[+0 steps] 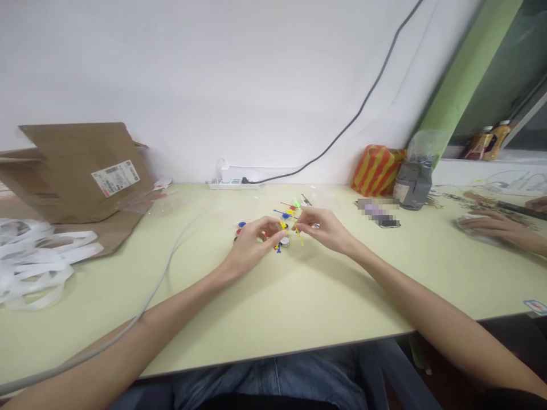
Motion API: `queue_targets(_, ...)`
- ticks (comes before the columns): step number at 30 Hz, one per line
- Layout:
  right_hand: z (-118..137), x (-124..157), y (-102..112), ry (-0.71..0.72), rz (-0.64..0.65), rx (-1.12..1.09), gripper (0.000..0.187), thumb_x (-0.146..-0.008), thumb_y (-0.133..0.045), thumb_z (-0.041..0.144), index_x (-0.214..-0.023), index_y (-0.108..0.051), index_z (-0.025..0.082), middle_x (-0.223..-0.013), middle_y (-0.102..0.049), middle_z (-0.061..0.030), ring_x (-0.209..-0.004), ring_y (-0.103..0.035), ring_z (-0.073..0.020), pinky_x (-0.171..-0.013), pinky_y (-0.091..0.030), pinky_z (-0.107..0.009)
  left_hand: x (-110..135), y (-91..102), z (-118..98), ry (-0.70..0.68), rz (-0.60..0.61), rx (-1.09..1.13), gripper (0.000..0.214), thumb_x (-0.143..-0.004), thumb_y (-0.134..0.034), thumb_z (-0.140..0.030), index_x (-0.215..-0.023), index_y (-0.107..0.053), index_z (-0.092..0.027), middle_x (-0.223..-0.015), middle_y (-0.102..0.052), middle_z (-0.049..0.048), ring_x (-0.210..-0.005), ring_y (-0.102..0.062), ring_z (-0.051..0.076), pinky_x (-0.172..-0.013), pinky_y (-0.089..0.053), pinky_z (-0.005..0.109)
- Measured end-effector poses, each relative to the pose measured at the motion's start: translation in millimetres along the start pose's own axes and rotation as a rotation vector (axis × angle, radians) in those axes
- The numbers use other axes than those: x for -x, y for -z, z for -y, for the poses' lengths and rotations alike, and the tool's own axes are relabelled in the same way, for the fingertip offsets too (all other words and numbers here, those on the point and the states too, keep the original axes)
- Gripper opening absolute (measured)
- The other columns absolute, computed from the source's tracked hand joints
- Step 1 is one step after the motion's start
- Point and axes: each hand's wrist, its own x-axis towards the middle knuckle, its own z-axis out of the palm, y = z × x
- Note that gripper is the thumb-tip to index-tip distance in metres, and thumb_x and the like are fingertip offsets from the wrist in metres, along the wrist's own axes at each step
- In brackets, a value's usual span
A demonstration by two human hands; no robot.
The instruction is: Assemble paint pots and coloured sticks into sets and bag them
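Both my hands meet over the middle of a pale yellow table (273,307). My left hand (252,245) is closed in a pinch on a small part I cannot make out. My right hand (327,228) pinches a thin yellow plastic stick (298,232) that slants down between the two hands. Around my fingers lie several small coloured plastic pieces (285,212), red, blue, green and yellow, plus a small round silver part (285,242).
A brown cardboard box (81,171) and white plastic strips (34,262) sit at the left. A white power strip (233,183) lies by the wall. A striped pouch (378,169) and grey bag (413,182) stand at right. Another person's hand (491,225) rests at far right.
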Motion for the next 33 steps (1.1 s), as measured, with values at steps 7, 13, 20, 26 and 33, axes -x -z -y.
queue_targets(7,7.2,0.6,-22.8,-0.113,-0.103,-0.524,0.044,-0.064,-0.088,0.047,-0.090,-0.065,0.019,-0.083,-0.073,-0.0044,-0.077,-0.070,-0.0191,-0.073,-0.056,-0.033,0.4,-0.3,-1.8,-0.012,0.023,-0.020,0.024,-0.093,-0.061,-0.041,-0.102,-0.070,-0.020,-0.090,-0.072,0.0026,-0.079,-0.067,0.016,-0.069,-0.051,0.029)
queue_targets(13,9.9,2.0,-26.4,-0.150,-0.121,-0.571,0.043,-0.059,-0.091,0.047,-0.078,-0.066,0.017,-0.078,-0.070,-0.0025,-0.072,-0.065,-0.0149,-0.070,-0.052,-0.029,0.9,-2.7,4.1,-0.011,0.054,0.058,0.025,-0.091,-0.065,-0.037,-0.109,-0.068,-0.021,-0.093,-0.073,0.0034,-0.084,-0.068,0.018,-0.075,-0.055,0.031)
queue_targets(20,9.6,2.4,-28.1,-0.142,-0.093,-0.613,0.042,-0.064,-0.087,0.052,-0.080,-0.070,0.017,-0.078,-0.069,-0.0034,-0.070,-0.059,-0.0138,-0.066,-0.048,-0.028,2.0,-2.0,6.9,-0.014,0.078,0.057,0.028,-0.092,-0.064,-0.036,-0.114,-0.070,-0.019,-0.094,-0.073,0.0038,-0.085,-0.068,0.018,-0.079,-0.056,0.031)
queue_targets(26,12.4,3.5,-28.9,-0.141,-0.054,-0.645,0.040,-0.067,-0.087,0.050,-0.079,-0.067,0.017,-0.077,-0.067,-0.0025,-0.071,-0.059,-0.0139,-0.067,-0.047,-0.028,2.3,-2.8,6.6,-0.008,0.091,0.064,0.028,-0.093,-0.062,-0.035,-0.113,-0.070,-0.018,-0.097,-0.073,0.0047,-0.087,-0.068,0.019,-0.082,-0.056,0.032)
queue_targets(33,8.6,4.0,-31.8,-0.077,-0.048,-0.524,0.039,-0.070,-0.085,0.049,-0.077,-0.062,0.019,-0.077,-0.066,-0.0020,-0.072,-0.063,-0.0162,-0.068,-0.049,-0.030,4.2,-4.3,4.2,-0.028,0.118,0.053,0.023,-0.092,-0.062,-0.035,-0.100,-0.073,-0.017,-0.103,-0.074,0.0080,-0.090,-0.070,0.021,-0.085,-0.057,0.034)
